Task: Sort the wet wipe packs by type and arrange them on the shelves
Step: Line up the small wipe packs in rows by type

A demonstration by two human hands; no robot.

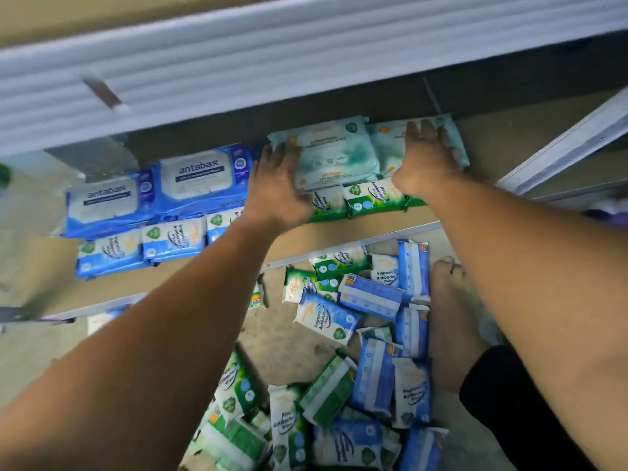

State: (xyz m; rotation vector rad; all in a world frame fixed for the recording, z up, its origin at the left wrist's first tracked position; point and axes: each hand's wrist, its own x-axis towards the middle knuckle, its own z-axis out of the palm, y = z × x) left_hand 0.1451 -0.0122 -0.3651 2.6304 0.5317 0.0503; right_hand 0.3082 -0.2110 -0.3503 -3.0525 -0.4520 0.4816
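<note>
Both my hands reach onto the brown shelf (356, 229). My left hand (277, 185) lies flat against the left edge of a pale teal wipe pack (334, 154). My right hand (424, 158) rests with straight fingers on a second pale teal pack (455, 141) beside it. Green Pine packs (373, 197) stand in a row in front of the teal ones. Two large blue antabax packs (200, 178) lie to the left, with small blue Fragrance Free packs (173, 237) in front of them.
A heap of mixed green and blue wipe packs (356, 351) covers the floor below the shelf edge. My bare foot (448, 317) stands at the heap's right side. A white upper shelf edge (272, 62) overhangs the packs. A metal upright (571, 141) runs at right.
</note>
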